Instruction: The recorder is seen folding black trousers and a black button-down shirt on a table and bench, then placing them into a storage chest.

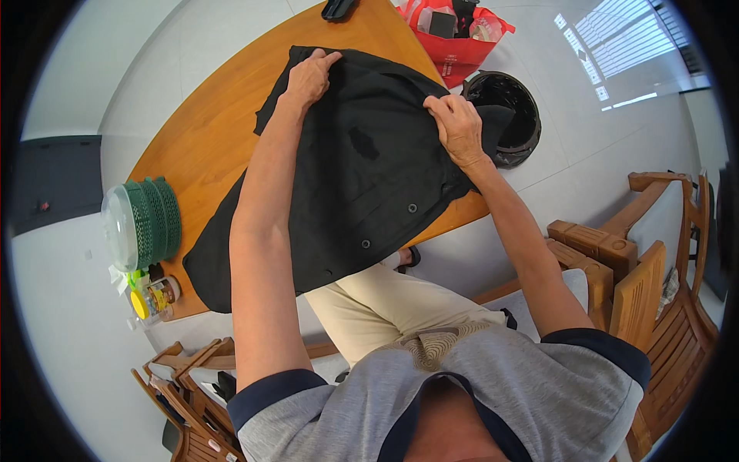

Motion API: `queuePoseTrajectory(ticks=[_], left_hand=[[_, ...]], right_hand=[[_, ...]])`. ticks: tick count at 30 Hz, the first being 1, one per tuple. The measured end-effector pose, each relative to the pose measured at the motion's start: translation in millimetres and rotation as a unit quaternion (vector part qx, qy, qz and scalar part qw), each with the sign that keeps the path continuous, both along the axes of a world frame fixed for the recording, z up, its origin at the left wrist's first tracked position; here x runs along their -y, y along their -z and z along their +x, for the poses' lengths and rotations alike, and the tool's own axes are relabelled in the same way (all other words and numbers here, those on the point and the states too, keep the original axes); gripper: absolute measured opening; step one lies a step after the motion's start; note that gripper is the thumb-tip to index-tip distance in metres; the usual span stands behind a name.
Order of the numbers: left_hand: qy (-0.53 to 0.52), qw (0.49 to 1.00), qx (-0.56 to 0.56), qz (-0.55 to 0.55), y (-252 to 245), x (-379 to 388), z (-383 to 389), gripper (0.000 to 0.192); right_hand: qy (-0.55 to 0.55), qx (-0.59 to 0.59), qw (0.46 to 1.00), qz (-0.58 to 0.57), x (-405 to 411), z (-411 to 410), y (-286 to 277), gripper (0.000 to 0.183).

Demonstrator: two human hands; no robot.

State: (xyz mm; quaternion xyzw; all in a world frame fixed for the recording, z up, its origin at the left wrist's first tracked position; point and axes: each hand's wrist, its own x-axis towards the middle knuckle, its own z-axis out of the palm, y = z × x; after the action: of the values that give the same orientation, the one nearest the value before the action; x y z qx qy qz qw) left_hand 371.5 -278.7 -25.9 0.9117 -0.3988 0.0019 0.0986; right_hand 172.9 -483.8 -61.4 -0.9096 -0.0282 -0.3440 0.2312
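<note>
A black buttoned garment point(346, 173) lies spread over the wooden table point(213, 121), its near edge hanging past the table's edge. Two dark buttons show plainly near that edge, and a darker patch marks the middle of the cloth. My left hand point(310, 78) rests on the garment by its far edge; whether it grips the cloth is hard to see. At the right edge, my right hand point(460, 127) has its fingers curled on the fabric, pinching it. Beyond this hand, part of the garment sticks out over a black bin.
Green stacked baskets point(153, 222) with a clear cover and a yellow-lidded jar point(156, 297) stand at the table's left. A black object point(339, 8) lies at the far end. The lined bin point(519, 136), a red bag point(462, 55) and wooden chairs point(664, 323) are to the right.
</note>
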Motion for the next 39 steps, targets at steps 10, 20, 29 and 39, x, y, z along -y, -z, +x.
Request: queuePoseTrajectory(ticks=[10,20,29,39], left_hand=[[-0.007,0.957,0.134,-0.257,-4.1,-15.5,-15.9,0.020],[-0.025,0.961,0.147,-0.235,5.2,12.2,8.2,0.020],[-0.037,0.972,0.178,-0.146,35.6,29.2,22.0,0.019],[-0.129,0.925,0.185,-0.305,14.2,44.1,-21.0,0.028]], right_hand=[[0.005,-0.026,0.999,0.021,2.0,1.0,-5.7,0.031],[0.091,-0.092,0.979,0.156,13.3,12.4,-12.6,0.021],[0.127,-0.157,0.913,0.353,27.1,20.1,11.6,0.031],[0.075,0.032,0.985,0.151,19.5,22.6,-35.4,0.036]])
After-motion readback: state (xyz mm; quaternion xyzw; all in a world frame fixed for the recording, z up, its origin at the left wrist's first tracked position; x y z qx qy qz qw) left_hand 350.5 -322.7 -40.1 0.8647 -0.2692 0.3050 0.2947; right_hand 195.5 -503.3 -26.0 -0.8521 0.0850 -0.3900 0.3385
